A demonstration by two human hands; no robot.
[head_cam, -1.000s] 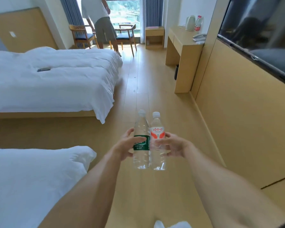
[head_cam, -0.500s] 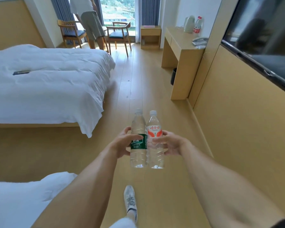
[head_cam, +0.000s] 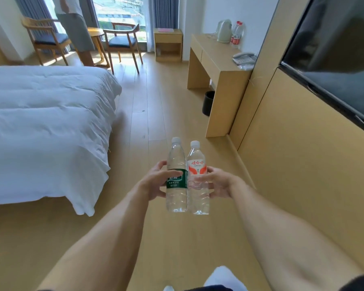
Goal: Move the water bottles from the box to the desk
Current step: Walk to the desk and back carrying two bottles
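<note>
Two clear plastic water bottles stand upright side by side, touching, held in the air above the wooden floor. The clear bottle with the green label is in the left hand, whose fingers and thumb curl round its middle. The clear bottle with the red and white label is in the right hand, which grips it the same way from the other side. Both have white caps.

Ahead on the right is the light wooden surface against the wall. At its far corner stand a pale kettle and two more red-label bottles. A grey phone sits near its right edge. A small black bin is under it. A bed with white covers is on the left.
</note>
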